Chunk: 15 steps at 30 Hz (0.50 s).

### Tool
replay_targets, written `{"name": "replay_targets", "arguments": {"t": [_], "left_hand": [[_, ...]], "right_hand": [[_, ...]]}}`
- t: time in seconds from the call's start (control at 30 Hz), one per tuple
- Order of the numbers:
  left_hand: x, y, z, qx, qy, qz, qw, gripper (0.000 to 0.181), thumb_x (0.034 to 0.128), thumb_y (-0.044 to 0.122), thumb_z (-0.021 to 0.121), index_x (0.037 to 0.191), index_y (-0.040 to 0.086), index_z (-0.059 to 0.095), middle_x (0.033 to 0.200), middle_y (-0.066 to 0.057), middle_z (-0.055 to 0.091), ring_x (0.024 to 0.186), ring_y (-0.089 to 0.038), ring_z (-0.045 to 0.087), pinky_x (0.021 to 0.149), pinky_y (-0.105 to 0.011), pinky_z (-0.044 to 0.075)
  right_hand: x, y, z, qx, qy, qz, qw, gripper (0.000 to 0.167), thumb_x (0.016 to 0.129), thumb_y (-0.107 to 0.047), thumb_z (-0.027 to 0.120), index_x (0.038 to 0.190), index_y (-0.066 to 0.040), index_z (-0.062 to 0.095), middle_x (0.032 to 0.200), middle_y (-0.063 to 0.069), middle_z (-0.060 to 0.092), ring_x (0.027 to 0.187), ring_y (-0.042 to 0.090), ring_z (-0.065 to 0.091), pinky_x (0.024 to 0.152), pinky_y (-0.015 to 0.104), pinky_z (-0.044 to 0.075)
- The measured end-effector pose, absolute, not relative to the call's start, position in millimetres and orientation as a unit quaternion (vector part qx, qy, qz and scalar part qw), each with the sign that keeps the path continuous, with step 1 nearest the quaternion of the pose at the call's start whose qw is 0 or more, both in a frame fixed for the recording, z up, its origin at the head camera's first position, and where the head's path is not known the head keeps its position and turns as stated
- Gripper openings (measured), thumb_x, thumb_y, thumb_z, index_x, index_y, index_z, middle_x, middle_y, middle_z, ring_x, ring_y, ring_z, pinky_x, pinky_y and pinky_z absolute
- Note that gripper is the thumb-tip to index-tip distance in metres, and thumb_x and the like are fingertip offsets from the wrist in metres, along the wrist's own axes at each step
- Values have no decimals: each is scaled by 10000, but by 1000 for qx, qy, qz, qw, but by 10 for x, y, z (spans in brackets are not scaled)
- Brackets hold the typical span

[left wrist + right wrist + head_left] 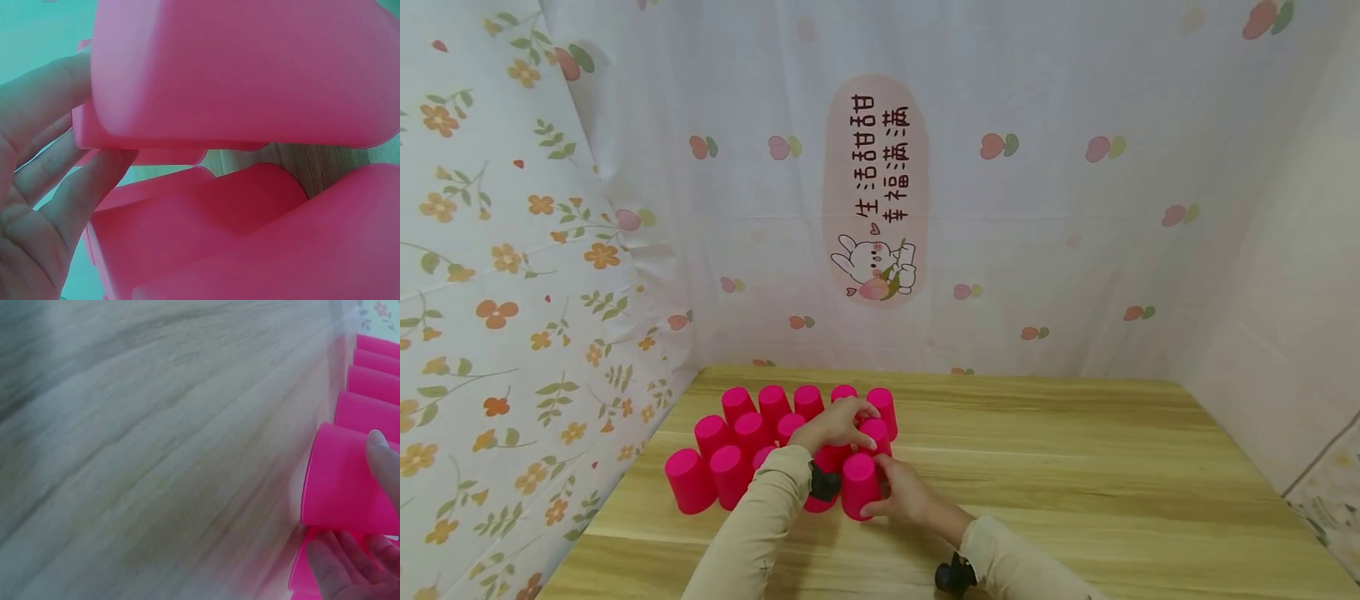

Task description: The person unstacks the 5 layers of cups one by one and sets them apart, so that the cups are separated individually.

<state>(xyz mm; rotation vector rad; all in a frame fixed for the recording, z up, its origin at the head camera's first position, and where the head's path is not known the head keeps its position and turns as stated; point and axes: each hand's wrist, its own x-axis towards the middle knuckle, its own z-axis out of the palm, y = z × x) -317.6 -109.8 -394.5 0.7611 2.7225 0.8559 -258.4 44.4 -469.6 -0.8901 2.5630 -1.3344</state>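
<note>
Pink plastic cups stand upside down in rows on the wooden table. My right hand (912, 493) grips the front-row cup at the right end (859, 479), thumb on its near side and fingers on its right side; the right wrist view shows this cup (344, 481) too. Reaching over the rows, my left hand (835, 423) holds the upper part of the cup just behind it (876, 433), between thumb and fingers. In the left wrist view a large cup (244, 69) partly hides what the left fingers (75, 194) hold. The left forearm covers several front cups.
The wooden table (1075, 483) extends to the right of the cups. Patterned cloth (1037, 208) hangs behind it, and a flowered cloth (497, 275) hangs along the left. Back-row cups (772, 404) stand near the table's far edge. Each wrist wears a black device (955, 575).
</note>
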Motion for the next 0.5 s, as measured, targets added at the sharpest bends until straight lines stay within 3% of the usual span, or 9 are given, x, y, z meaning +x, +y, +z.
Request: {"name": "replay_targets", "arguments": {"t": [0.23, 0.5], "left_hand": [[-3199, -1089, -3948, 262, 919, 278, 98, 404, 696, 134, 750, 1049, 24, 588, 997, -89, 591, 946, -244, 526, 788, -341, 457], [-3194, -1163, -3883, 252, 914, 291, 128, 477, 695, 121, 748, 1110, 6, 542, 1068, -114, 567, 1003, -271, 510, 813, -342, 458]], "right_hand": [[-2559, 742, -4601, -302, 836, -453, 71, 561, 724, -148, 730, 1153, 80, 451, 1109, 198, 531, 985, 352, 535, 806, 414, 466], [-2612, 1409, -4459, -288, 889, -357, -6, 525, 771, -212, 686, 1143, 97, 479, 1113, 258, 533, 970, 380, 542, 750, 449, 477]]}}
